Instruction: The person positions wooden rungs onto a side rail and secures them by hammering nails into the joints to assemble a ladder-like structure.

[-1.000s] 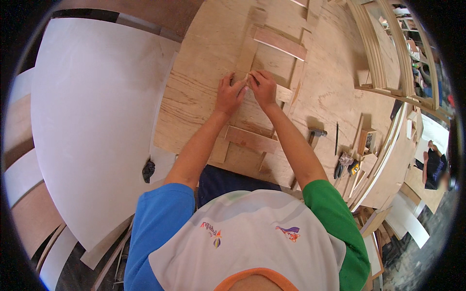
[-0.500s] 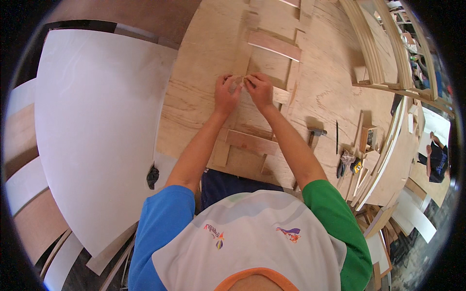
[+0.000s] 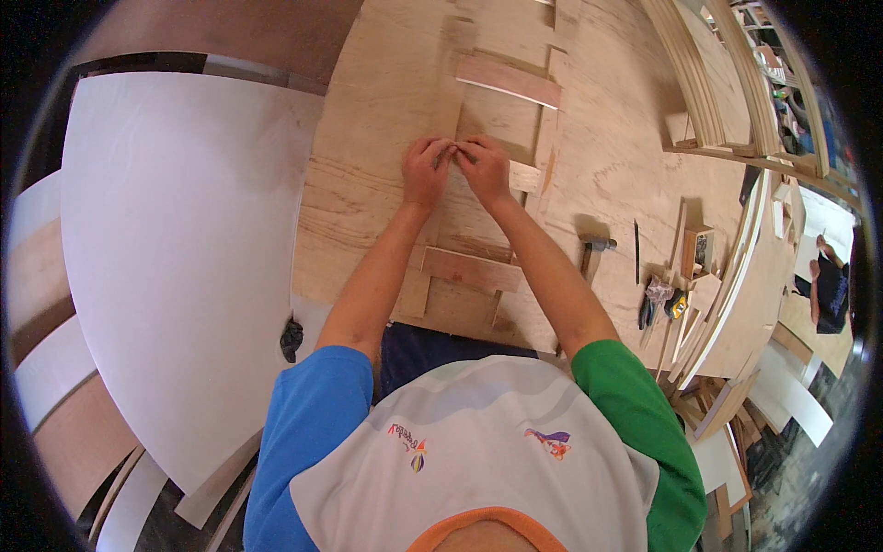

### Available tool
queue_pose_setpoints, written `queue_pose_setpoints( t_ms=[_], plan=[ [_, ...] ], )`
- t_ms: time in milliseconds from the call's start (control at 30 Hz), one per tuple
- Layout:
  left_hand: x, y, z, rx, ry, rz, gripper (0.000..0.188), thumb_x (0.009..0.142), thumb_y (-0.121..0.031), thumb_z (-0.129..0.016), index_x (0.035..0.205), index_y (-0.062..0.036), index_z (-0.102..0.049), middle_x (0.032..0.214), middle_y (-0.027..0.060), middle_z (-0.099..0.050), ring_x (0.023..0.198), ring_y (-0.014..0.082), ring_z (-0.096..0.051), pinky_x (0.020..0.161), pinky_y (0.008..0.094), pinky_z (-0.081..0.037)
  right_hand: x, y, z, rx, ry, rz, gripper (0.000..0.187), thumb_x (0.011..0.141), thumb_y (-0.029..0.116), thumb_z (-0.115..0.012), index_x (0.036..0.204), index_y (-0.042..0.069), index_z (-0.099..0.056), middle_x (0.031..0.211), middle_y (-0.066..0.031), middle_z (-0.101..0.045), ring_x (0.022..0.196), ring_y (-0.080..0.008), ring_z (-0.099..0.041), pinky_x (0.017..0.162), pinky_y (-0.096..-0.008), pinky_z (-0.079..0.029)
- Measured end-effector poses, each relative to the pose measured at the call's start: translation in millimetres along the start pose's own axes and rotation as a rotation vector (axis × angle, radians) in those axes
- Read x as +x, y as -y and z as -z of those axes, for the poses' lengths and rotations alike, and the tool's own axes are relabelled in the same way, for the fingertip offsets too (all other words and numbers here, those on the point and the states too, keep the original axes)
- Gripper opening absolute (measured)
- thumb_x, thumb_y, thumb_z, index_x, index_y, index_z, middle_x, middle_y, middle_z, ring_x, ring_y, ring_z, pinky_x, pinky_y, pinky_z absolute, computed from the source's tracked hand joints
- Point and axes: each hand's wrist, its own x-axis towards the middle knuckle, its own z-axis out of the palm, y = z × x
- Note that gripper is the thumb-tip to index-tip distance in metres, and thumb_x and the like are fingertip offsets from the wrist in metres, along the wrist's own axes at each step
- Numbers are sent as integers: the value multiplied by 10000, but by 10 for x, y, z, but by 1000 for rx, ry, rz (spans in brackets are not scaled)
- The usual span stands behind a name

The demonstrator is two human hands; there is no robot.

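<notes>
Both my hands meet over a ladder-like wooden frame [image 3: 492, 81] that lies on a plywood sheet [image 3: 359, 138]. My left hand [image 3: 426, 175] is closed, its thumb and fingers pinched together. Against it, my right hand [image 3: 484, 169] is closed too, fingertips touching those of the left. Whatever is between the fingers is too small or hidden to make out. A pale wooden crosspiece [image 3: 523, 178] of the frame emerges just right of my right hand. Nearer my body, a reddish-brown crosspiece [image 3: 471, 269] spans the frame below both hands.
Right of the frame lie a hammer [image 3: 598, 245], a dark pencil-like stick [image 3: 636, 250], a small wooden box [image 3: 699, 250] and a yellow-and-black tape measure [image 3: 676, 304]. A large white panel [image 3: 184, 248] stands at left. Wooden slats [image 3: 685, 69] rise at upper right; another person [image 3: 831, 293] works far right.
My hands have drawn closer together, fingertips now touching, where a small gap showed before. The bench has shifted slightly leftward in view.
</notes>
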Motion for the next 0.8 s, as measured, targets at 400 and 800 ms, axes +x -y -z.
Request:
queue_pose_setpoints(
  t_ms=[400,800],
  plan=[
    [-11,-54,-51,147,96,-68,158,846,-104,-643,1001,-81,-665,923,95,-657,894,320,-579,800,430,-434,-171,54,309,89,-41,-31,201,788,129,-718,976,58,-707,1016,-146,-666,977,-334,-626,848,-404,-509],
    [-56,-9,-106,261,89,21,115,909,-145,-569,964,-56,-617,897,120,-624,897,327,-559,789,448,-398,-1620,-252,1616,-272,-297,-251,129,794,15,-683,921,38,-688,960,-140,-671,945,-317,-628,848,-394,-498]
  ],
)
